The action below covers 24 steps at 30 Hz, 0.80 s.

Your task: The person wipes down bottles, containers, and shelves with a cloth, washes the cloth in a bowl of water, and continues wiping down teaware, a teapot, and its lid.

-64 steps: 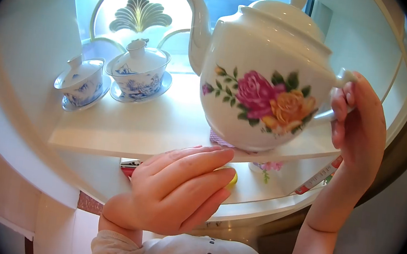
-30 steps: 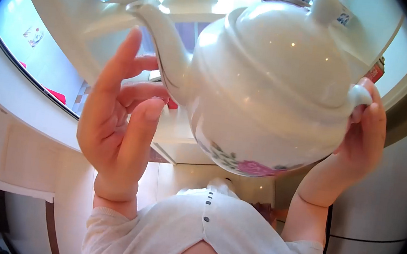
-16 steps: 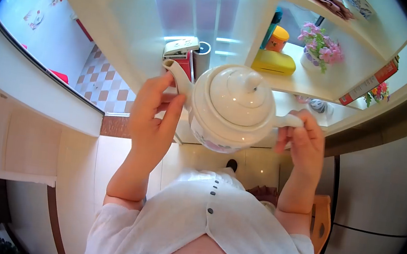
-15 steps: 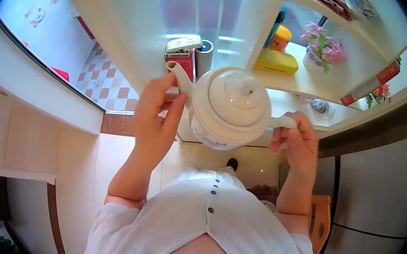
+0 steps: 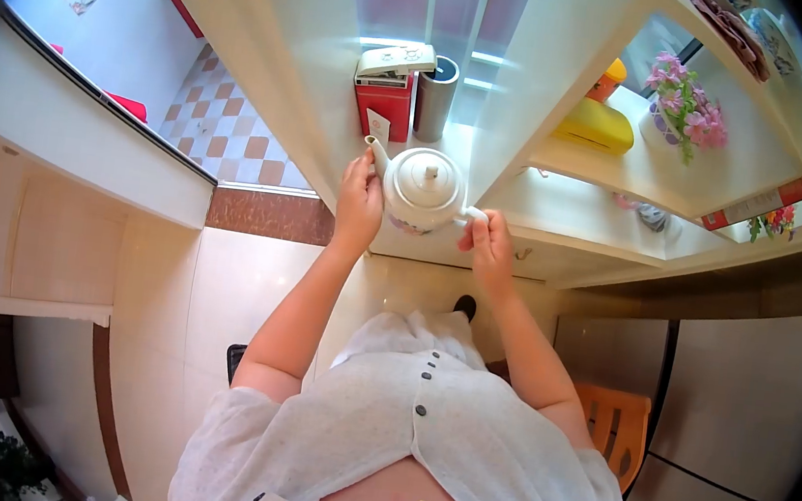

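A white lidded teapot (image 5: 425, 182) is held upright between my two hands, in front of a lower shelf compartment. Its spout points to the left and its handle to the right. My left hand (image 5: 360, 204) is closed on the spout side of the pot. The fingers of my right hand (image 5: 488, 248) are wrapped round the handle. Just behind the pot are a red box (image 5: 384, 108) with a white device (image 5: 398, 61) on top and a grey cylinder (image 5: 435, 102). Part of the flower pattern shows low on the pot's front.
On the right shelves stand a yellow case (image 5: 597, 125), an orange container (image 5: 607, 79) and a pot of pink flowers (image 5: 686, 112). A red and white box (image 5: 763, 200) is at the far right. An orange wooden chair (image 5: 614, 425) stands below, near dark grey cabinet doors (image 5: 740, 398).
The teapot has come down from the upper shelf and moved away from me, toward the lower compartment. My left hand has come from below the pot to its spout side. The view has tilted down.
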Motion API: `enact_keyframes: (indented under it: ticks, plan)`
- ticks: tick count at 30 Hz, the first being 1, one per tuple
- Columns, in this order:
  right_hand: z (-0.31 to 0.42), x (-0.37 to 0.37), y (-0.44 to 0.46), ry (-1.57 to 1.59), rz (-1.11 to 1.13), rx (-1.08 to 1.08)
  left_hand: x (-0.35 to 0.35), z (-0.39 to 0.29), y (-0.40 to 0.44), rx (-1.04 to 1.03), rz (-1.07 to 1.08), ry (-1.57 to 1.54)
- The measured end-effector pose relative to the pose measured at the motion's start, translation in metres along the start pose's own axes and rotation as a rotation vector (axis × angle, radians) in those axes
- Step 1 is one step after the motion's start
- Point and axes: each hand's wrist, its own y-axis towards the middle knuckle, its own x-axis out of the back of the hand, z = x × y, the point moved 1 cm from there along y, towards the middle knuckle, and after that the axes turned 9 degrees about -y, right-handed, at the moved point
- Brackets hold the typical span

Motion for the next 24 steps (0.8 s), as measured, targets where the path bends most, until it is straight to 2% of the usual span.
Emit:
enact_keyframes:
  ticks: [4, 10, 13, 16, 24]
  plan:
    - [-0.022, -0.023, 0.018, 0.019, -0.044, -0.044, -0.006, 0.036, 0.006, 0.072, -0.056, 0.008]
    - [-0.051, -0.046, 0.052, 0.007, -0.138, -0.077, -0.016, 0.079, 0.005, 0.055, -0.138, 0.081]
    - [-0.064, -0.054, 0.067, -0.001, -0.184, -0.118, -0.020, 0.085, -0.002, 0.089, -0.146, 0.155]
    - [-0.079, -0.064, 0.079, 0.007, -0.230, -0.141, -0.024, 0.094, -0.003, 0.133, -0.166, 0.078]
    - [-0.098, -0.072, 0.101, -0.064, -0.272, -0.165, -0.029, 0.113, 0.000, 0.131, -0.166, 0.135]
